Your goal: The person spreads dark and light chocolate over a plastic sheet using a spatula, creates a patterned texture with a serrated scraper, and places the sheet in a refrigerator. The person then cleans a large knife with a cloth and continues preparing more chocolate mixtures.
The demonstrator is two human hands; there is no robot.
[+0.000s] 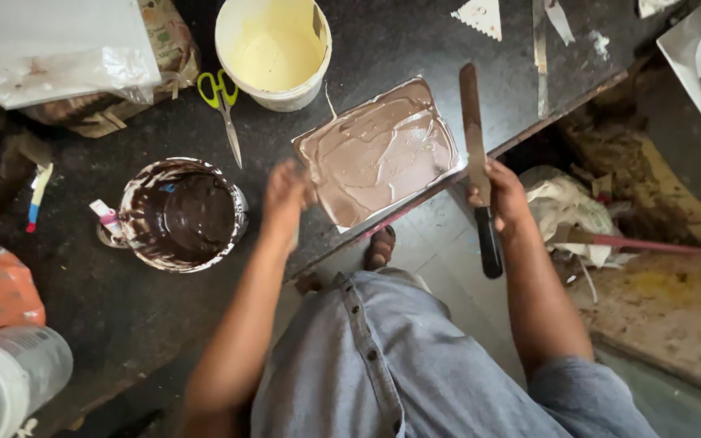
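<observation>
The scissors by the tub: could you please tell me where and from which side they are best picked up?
Grip the scissors by the green loops, coming from the tub side; the blades point toward the chocolate bowl, and the loops lie clear on the counter.

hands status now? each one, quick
Left hand: gripping the edge of the chocolate-coated sheet on the counter.
Right hand: closed around the spatula, blade pointing away.
</observation>
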